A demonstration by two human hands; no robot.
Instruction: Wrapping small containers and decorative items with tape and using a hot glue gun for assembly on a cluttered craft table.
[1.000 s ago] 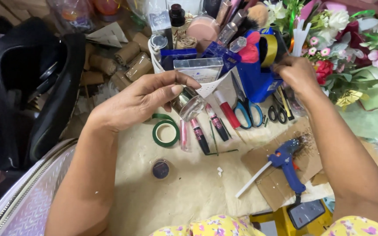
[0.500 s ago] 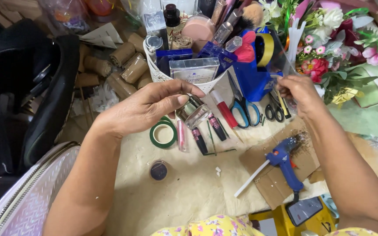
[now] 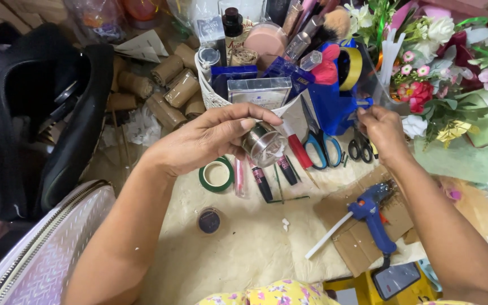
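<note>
My left hand (image 3: 207, 138) grips a small clear round jar with a shiny lid (image 3: 264, 144) above a cream mat (image 3: 244, 248). My right hand (image 3: 382, 133) reaches to the right, fingertips pinched near a blue organiser (image 3: 334, 107) and a clear wrap around a flower bouquet (image 3: 441, 73); whether it holds anything I cannot tell. Below the jar lie a green tape ring (image 3: 217, 175), several lipstick tubes (image 3: 272, 175) and blue-handled scissors (image 3: 320, 147).
A blue glue gun (image 3: 375, 217) rests on cardboard at the right. A white basket (image 3: 255, 85) of cosmetics stands at the back, brown paper rolls (image 3: 168, 90) beside it. A black bag (image 3: 35, 118) and a pale quilted bag (image 3: 46, 248) fill the left. A small dark lid (image 3: 209, 220) lies on the mat.
My left hand has lifted and turned the small jar so its lid faces the camera. My right hand has drawn back slightly from the blue organiser toward the black scissors.
</note>
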